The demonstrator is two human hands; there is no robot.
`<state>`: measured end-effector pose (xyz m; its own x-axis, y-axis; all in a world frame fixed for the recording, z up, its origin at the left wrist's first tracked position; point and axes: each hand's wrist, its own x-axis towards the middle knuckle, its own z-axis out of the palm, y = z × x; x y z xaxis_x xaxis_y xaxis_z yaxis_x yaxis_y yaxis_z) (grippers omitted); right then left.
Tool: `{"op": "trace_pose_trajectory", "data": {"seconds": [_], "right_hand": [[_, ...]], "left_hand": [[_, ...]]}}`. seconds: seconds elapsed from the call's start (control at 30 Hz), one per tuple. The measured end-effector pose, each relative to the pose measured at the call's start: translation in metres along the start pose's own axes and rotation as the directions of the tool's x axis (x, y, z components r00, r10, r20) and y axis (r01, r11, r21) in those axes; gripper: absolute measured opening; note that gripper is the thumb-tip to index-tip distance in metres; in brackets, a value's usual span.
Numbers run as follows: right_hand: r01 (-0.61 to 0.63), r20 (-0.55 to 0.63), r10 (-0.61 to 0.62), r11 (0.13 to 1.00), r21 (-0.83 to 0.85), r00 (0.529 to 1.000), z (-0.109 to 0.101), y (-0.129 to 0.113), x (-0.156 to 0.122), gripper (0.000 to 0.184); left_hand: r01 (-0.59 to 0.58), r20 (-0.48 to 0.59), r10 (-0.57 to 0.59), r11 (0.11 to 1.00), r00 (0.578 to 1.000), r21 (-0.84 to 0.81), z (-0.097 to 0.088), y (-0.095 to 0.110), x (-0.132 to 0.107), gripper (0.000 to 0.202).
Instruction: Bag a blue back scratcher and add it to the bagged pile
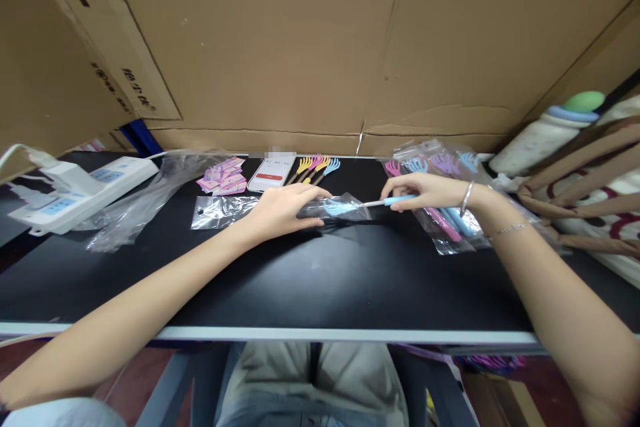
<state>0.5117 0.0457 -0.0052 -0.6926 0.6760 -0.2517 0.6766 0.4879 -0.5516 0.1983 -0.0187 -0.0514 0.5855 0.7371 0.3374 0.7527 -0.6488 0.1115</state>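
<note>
While my right grip (415, 197) pinches the blue handle of the small hand-shaped scratcher (370, 203) and feeds its head into the clear plastic sleeve (337, 207), I judge it best to keep the stick level and aimed straight down the opening so the fingers of the head do not snag the film. My left grip (285, 210) lies pressed on the sleeve, pinning it flat mid-surface (320, 280). Beyond lie four more scratchers (313, 168), a phone (273, 172), pink packets (224, 175) and a bagged bundle (445, 213).
</note>
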Motion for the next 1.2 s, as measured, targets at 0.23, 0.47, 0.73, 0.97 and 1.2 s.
{"op": "trace_pose_trajectory", "data": {"seconds": [0.23,0.47,0.73,0.97,1.2], "right_hand": [[0.047,-0.030,-0.048,0.999,-0.020,0.998,0.010,-0.007,0.007,0.038],[0.085,-0.061,-0.084,0.996,0.014,0.995,0.025,-0.016,0.017,0.039],[0.170,-0.143,-0.166,0.985,0.016,0.976,0.046,-0.020,0.029,0.036],[0.232,-0.238,-0.248,0.968,-0.095,0.939,0.058,-0.027,0.034,0.021],[0.204,-0.229,-0.233,0.968,-0.143,0.945,0.058,-0.028,0.033,0.023]], "left_hand": [[-0.003,0.012,0.004,0.999,1.000,-0.047,-0.003,0.004,-0.001,0.042],[-0.003,0.024,0.005,0.997,1.000,-0.082,-0.002,0.004,0.000,0.042],[0.028,0.062,-0.021,0.993,0.998,-0.114,-0.003,0.005,0.001,0.042],[0.010,0.056,-0.001,0.987,0.998,-0.160,0.001,0.003,0.001,0.044],[-0.005,0.066,0.017,0.982,0.998,-0.187,0.002,0.003,0.001,0.041]]}}
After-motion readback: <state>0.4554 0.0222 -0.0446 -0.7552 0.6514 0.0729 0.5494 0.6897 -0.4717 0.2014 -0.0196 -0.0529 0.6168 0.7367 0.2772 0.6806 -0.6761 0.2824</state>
